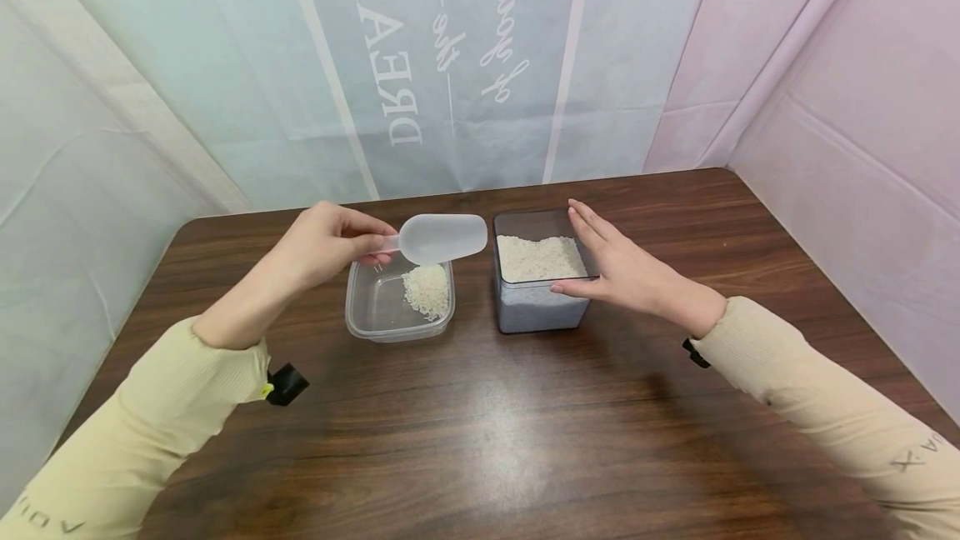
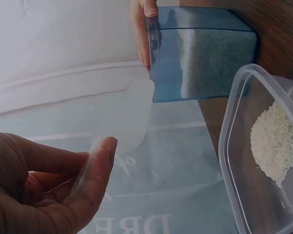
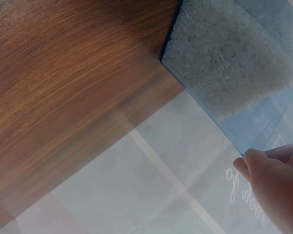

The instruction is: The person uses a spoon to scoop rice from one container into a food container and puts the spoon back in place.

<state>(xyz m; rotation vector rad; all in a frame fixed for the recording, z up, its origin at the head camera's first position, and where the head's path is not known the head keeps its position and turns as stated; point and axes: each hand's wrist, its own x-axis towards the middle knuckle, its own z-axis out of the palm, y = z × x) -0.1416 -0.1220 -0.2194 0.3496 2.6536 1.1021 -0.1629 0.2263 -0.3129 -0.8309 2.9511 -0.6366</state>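
My left hand (image 1: 330,242) pinches the handle of a translucent white scoop (image 1: 444,238) between thumb and fingers. In the head view the scoop's bowl points right, above the far side of a clear plastic tub (image 1: 352,307); no rice shows in it. A small heap of rice (image 1: 429,292) lies in the tub's right part. My right hand (image 1: 630,265) rests against the right side of a dark translucent bin (image 1: 536,319), fingers fairly straight at the far corner and thumb along the near rim. Rice (image 1: 536,258) fills much of this bin; the left wrist view shows its bluish wall (image 2: 166,63).
Tub and bin stand side by side on a brown wood-grain table (image 1: 480,423), with a gap between them. A pale blue cloth with lettering (image 1: 465,57) hangs behind the table. Light curtains (image 1: 862,107) close in both sides.
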